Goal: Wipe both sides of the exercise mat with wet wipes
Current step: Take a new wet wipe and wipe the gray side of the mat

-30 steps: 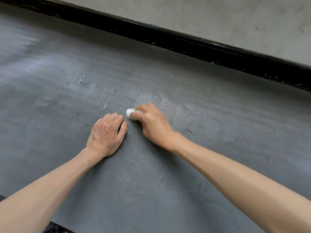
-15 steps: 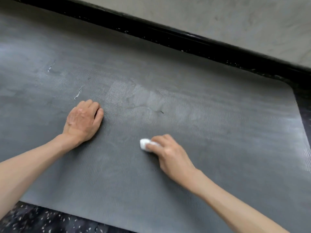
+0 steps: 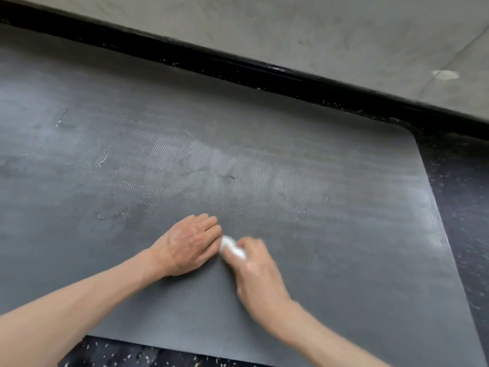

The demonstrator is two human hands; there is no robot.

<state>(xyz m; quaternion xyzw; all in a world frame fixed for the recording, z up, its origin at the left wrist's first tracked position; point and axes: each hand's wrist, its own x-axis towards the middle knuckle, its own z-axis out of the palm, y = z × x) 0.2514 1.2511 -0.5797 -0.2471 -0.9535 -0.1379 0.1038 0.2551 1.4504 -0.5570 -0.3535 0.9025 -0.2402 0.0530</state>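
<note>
A grey ribbed exercise mat [image 3: 330, 207] lies flat on the floor and fills most of the view; its rounded far right corner shows. My left hand [image 3: 189, 243] rests palm down on the mat near its front edge, fingers fairly straight. Right beside it, my right hand [image 3: 258, 271] grips a bunched white wet wipe [image 3: 231, 246] and presses it onto the mat. The wipe almost touches my left fingertips. The right hand is blurred by motion.
Dark speckled floor [image 3: 460, 207] borders the mat on the right and at the front. A black skirting strip [image 3: 264, 72] runs along the far side under a pale grey wall [image 3: 317, 30]. Light streaks and scuffs [image 3: 104, 156] mark the mat's left part.
My right hand swept the wipe from beside my left hand toward me and to the right, then back left against it. The view shifted right, showing the mat's right end.
</note>
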